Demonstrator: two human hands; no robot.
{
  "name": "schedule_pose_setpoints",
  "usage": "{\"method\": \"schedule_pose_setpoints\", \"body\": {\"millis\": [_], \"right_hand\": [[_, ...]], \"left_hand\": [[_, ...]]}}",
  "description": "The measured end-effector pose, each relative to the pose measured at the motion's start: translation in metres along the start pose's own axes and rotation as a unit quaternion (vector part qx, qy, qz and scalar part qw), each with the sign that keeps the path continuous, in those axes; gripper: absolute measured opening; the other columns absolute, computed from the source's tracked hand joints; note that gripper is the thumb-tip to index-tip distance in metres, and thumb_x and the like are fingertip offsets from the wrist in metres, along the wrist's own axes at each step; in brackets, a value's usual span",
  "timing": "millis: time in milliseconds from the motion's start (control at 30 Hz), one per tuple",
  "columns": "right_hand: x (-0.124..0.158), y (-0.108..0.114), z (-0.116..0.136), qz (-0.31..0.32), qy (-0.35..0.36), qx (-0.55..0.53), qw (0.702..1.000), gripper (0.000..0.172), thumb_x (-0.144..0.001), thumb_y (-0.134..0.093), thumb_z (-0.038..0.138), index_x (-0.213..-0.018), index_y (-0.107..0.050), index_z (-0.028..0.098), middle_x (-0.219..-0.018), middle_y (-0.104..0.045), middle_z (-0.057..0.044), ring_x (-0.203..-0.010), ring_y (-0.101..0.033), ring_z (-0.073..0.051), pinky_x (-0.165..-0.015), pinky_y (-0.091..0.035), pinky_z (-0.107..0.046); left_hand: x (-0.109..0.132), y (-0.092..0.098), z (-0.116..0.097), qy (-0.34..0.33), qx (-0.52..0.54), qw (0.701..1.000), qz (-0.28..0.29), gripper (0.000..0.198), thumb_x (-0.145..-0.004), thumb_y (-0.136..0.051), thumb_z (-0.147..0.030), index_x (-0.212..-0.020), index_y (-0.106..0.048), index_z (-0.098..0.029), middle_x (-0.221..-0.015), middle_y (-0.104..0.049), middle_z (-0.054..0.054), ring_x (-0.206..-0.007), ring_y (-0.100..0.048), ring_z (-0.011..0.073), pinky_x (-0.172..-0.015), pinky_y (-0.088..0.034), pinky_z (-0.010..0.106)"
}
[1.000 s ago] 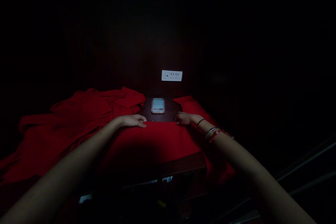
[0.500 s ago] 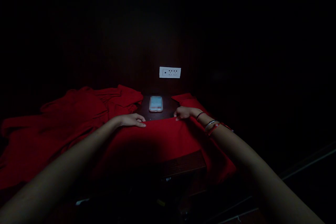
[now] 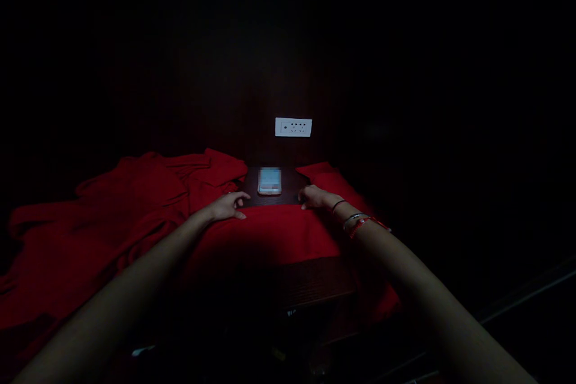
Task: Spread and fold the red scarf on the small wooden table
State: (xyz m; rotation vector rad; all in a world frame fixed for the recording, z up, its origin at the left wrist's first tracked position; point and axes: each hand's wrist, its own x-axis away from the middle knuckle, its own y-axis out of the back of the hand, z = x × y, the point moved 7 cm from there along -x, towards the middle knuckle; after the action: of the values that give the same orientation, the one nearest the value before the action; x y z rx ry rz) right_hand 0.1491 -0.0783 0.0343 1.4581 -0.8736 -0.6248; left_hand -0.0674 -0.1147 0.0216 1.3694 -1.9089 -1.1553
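A red cloth (image 3: 265, 234) lies over the front part of a dark wooden table (image 3: 288, 195), its far edge running nearly straight between my hands. My left hand (image 3: 227, 206) rests at the left end of that edge, thumb and fingers apart and nothing gripped between them. At the right end, the fingers of my right hand (image 3: 314, 197) are curled in on the cloth's edge. Bracelets circle my right wrist. Just beyond the cloth, a phone (image 3: 270, 181) with a lit, blurred screen lies on the bare wood.
Rumpled red fabric (image 3: 135, 192) is heaped at the left. More red fabric (image 3: 330, 177) lies on the right and hangs past the table's side. A white wall socket (image 3: 293, 127) sits above the phone. The surroundings are very dark.
My left thumb and fingers have spread apart and let go of the cloth's edge. The cloth now lies flatter, showing more of the table's front edge. My right hand stays nearly in place.
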Motion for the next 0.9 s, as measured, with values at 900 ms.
{"method": "schedule_pose_setpoints", "body": {"millis": [900], "right_hand": [[0.144,-0.018,0.069,-0.084,0.153,-0.162,0.971,0.045,-0.083,-0.032,0.044,-0.118,-0.043,0.018,-0.123,-0.042,-0.008,-0.115,-0.034,-0.017,-0.096,-0.027,-0.035]], "left_hand": [[0.140,-0.033,-0.057,-0.219,-0.146,0.965,0.015,0.031,-0.084,-0.035,-0.026,-0.113,-0.047,-0.025,-0.117,-0.046,0.003,-0.104,-0.044,0.0147,-0.089,-0.035,0.027]]}}
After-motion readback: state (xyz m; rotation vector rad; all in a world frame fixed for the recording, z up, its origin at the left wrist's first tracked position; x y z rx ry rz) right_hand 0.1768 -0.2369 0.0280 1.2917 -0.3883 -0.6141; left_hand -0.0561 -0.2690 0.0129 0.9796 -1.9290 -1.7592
